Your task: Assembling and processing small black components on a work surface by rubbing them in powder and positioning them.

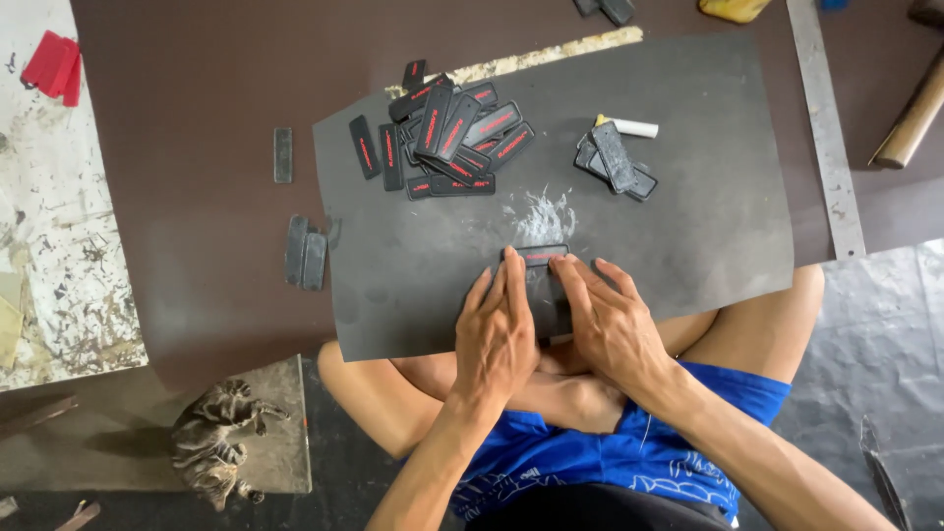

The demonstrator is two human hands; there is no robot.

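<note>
Both the left hand (495,334) and the right hand (610,323) lie flat, fingers extended, pressing a black rubber patch (544,258) onto the grey sheet (708,226) near its front edge.

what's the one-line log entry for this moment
left hand pressing black patch | right hand pressing same patch | on grey sheet | patch pile behind

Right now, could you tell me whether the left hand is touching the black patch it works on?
Touching: the head view shows the left hand with fingertips pressed on the black patch.

Single head view, steep downward, close over lap and dark work mat (688,197).
</note>
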